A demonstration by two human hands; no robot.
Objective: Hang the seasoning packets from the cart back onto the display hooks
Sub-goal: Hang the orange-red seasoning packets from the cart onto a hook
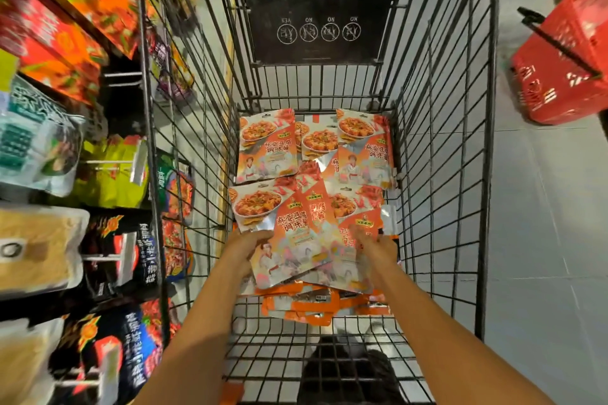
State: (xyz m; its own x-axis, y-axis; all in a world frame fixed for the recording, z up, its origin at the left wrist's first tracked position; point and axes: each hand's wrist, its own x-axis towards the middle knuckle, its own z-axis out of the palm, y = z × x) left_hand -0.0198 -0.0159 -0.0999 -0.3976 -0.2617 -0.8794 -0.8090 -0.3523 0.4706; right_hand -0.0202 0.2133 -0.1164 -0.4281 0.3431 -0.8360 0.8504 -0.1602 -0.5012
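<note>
The head camera looks down into the wire shopping cart (444, 174), where the mapo tofu seasoning packets (273, 154) lie scattered over the cart floor, several overlapping. Our left hand (245, 248) has its fingers curled over the left edge of a fanned bunch (296, 240) of these packets, which sits above the pile. Our right hand (378, 245) is at the bunch's right side. It is blurred, so we cannot tell whether it grips or only steadies. The display hooks (121, 76) jut out on the left beside the cart, among shelves crowded with other pouches.

We judge the packets to be light, flat and bendy, with slick foil that slides one over another. They are best pinched near the top, just beside the hang slot (267, 115), which leaves the slot free for the hook.
</note>
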